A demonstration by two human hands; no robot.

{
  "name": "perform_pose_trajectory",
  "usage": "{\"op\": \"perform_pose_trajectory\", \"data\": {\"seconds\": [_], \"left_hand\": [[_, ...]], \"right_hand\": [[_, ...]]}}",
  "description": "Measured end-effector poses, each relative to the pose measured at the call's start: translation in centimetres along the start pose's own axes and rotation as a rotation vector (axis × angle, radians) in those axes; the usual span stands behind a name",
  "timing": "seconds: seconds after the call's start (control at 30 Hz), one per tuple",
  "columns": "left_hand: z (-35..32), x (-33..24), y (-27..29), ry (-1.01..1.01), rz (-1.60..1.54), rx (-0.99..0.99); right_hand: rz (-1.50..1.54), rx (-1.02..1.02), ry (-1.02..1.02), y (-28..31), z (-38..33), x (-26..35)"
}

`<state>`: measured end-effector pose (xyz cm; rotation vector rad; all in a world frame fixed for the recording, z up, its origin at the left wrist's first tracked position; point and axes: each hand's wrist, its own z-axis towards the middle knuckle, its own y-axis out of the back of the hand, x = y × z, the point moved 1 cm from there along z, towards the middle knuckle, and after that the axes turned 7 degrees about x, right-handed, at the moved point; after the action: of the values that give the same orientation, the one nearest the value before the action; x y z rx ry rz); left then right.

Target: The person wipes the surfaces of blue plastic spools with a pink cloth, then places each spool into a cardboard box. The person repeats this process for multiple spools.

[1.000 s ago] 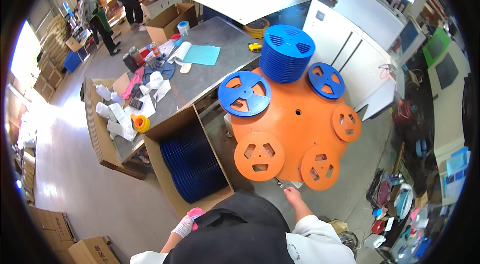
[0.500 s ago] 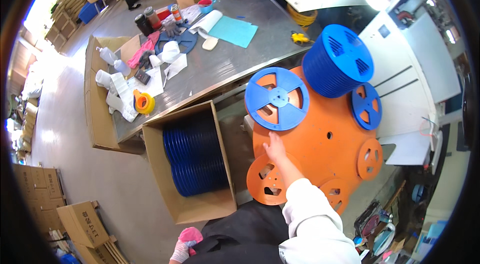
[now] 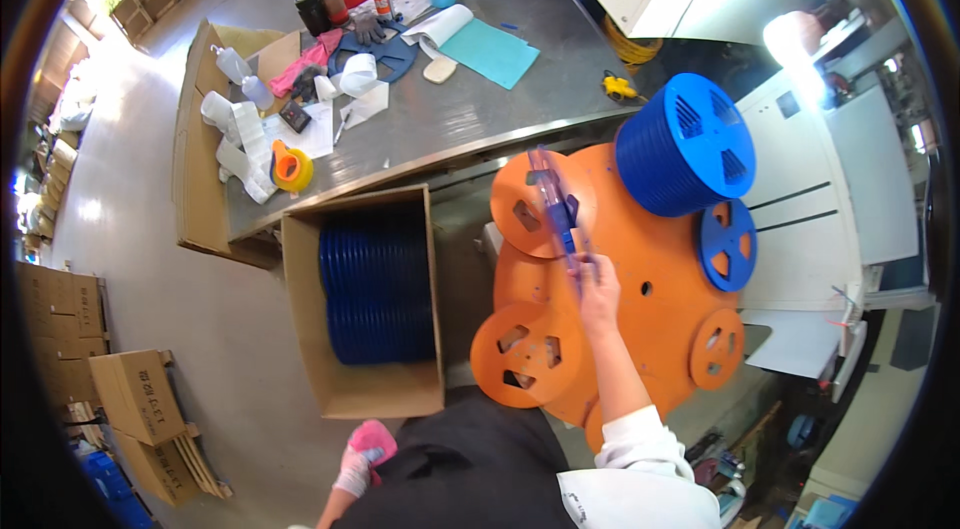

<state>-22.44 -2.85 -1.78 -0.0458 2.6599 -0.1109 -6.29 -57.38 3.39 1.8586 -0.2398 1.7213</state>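
My bare right hand [image 3: 598,291] grips the rim of a blue plastic reel [image 3: 556,201], tilted up edge-on and blurred by motion. It hovers over an orange round holder [image 3: 513,191] on the large orange turntable [image 3: 620,264]. My left hand [image 3: 356,469], in a white glove, hangs low by the dark apron, closed round a pink cloth [image 3: 372,436]. A tall stack of blue reels [image 3: 655,154] stands at the turntable's far side. Another blue reel [image 3: 727,245] lies on the right holder. The near-left orange holder [image 3: 485,354] carries no reel.
Left of the turntable, an open cardboard box [image 3: 300,329] holds rows of dark blue reels. Behind it stands a metal table [image 3: 480,109] with cans, yellow tape [image 3: 297,169], cloths and papers. White machine panels [image 3: 800,159] border the right. Cartons [image 3: 140,394] are stacked at the lower left.
My right hand has taken hold of the blue reel's rim and tipped it up off the far-left orange holder. My left hand stays low with the pink cloth.
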Motion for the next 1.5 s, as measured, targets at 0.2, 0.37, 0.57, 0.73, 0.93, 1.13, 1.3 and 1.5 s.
{"op": "perform_pose_trajectory", "data": {"seconds": [0.2, 0.37, 0.57, 0.73, 0.93, 1.13, 1.3, 1.5], "left_hand": [[3.7, -4.2, -2.4, -0.222, 0.015, 0.13], [5.0, -7.5, -2.8, -0.329, 0.164, 0.126], [3.7, -11.6, -3.1, -0.45, 0.155, 0.202], [3.3, -14.2, -3.2, -0.646, 0.153, 0.232], [2.9, -18.5, -7.4, -0.873, 0.172, 0.139], [-7.9, -19.3, -20.9, -1.162, 0.558, 0.409], [-12.0, -20.4, -23.6, -1.395, 1.345, 0.464], [-9.6, -19.4, -22.6, -1.327, 1.403, 0.332]], "right_hand": [[1.02, -0.147, -0.481, 6.1, -10.3, 7.9], [1.247, -0.114, -0.527, 5.2, -16.6, 10.8], [1.357, -0.075, -0.521, 4.4, -20.2, 13.0], [1.351, -0.048, -0.498, 3.6, -21.9, 14.3], [1.287, 0.03, -0.482, 1.7, -23.2, 16.8], [1.22, 0.185, -0.548, -1.7, -25.1, 19.3], [1.277, 0.25, -0.495, -0.8, -25.6, 20.0], [1.273, 0.203, -0.511, 0.1, -26.2, 19.3]]}}
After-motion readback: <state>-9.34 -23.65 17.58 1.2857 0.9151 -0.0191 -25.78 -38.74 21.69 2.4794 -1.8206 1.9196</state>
